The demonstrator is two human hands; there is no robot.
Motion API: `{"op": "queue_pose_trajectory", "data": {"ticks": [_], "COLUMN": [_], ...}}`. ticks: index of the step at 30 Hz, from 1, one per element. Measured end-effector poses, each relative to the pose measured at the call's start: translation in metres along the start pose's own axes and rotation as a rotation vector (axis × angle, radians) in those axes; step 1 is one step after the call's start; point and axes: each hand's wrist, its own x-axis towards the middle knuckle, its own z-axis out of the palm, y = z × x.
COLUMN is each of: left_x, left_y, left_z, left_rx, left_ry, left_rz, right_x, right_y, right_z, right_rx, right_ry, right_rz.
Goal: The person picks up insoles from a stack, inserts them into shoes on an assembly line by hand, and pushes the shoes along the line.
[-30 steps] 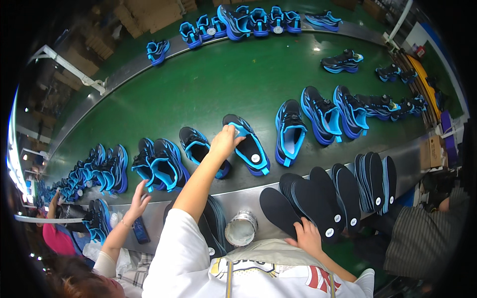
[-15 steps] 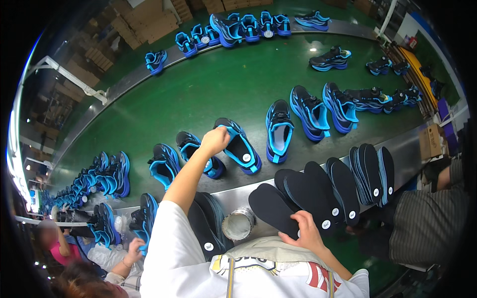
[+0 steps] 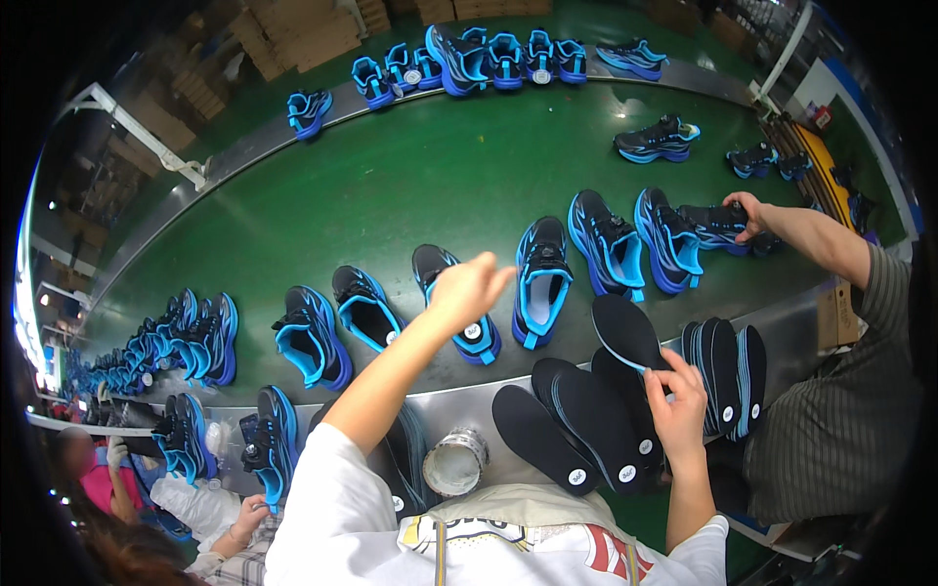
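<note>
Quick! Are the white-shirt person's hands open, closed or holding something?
Left hand: can't tell if open or closed; nothing held shows.
Right hand: closed, holding an insole.

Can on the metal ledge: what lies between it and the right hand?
Overlapping black insoles lie between the can and the right hand, which holds another insole; the head view shows it.

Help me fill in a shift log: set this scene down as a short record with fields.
Left hand: fingers curled, over a black-and-blue shoe; contact unclear
Right hand: pinches a black insole
Insole stacks: black, along the metal ledge
Round container: open-topped, between insole stacks
Surface beyond: green, with shoes
Co-worker's hand, right side: at a dark shoe
</note>
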Motion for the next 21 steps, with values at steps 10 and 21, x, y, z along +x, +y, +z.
{"op": "queue_pose_trajectory", "data": {"ticks": [10, 21], "left_x": [0.071, 0.051], "left_y": [0.004, -0.005], "left_z": [0.071, 0.092], "left_rx": [-0.120, -0.583], "left_ry": [-0.262, 0.018], "left_rz": [0.017, -0.534], "right_x": [0.059, 0.089], "right_y": [-0.011, -0.020], "right_z": [0.030, 0.043], "right_rx": [-0.143, -0.276], "right_ry": [-0.052, -0.321], "right_rz": [-0.250, -0.415]}}
